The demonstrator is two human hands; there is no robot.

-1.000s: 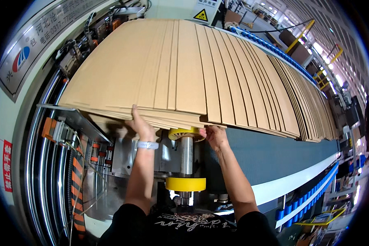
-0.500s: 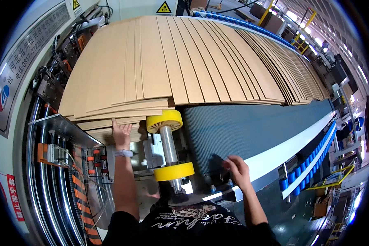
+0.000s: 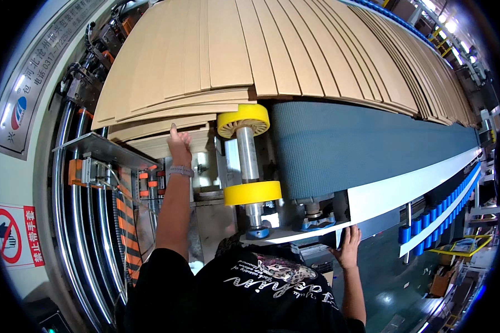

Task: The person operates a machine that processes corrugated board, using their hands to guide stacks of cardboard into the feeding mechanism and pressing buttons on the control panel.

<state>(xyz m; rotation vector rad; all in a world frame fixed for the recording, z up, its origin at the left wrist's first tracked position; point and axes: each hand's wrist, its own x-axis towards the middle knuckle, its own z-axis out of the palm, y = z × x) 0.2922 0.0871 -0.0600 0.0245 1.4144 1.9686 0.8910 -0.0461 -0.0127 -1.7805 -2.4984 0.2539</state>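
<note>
Overlapping brown cardboard sheets (image 3: 166,50) fan out across the top of the machine, with a lower pile of sheets (image 3: 150,129) under their near left corner. My left hand (image 3: 179,145) is at the front edges of that lower pile, its fingers curled in and its thumb pointing up against the edges. No sheet shows between the fingers. To the right, my right hand (image 3: 348,248) rests its spread fingertips on the edge of the conveyor's white side rail (image 3: 394,202), holding nothing.
Two yellow wheels (image 3: 254,193) on a steel shaft (image 3: 248,155) stand between my arms. The dark ribbed conveyor belt (image 3: 361,147) runs off to the right. Left of my arm are a metal plate (image 3: 103,149) and chrome rods (image 3: 83,233). Blue rollers (image 3: 428,225) line the far right.
My view has tipped lower, so the scene sits higher. My left fingers have gone from stretched to curled at the pile. My right hand has come down onto the rail.
</note>
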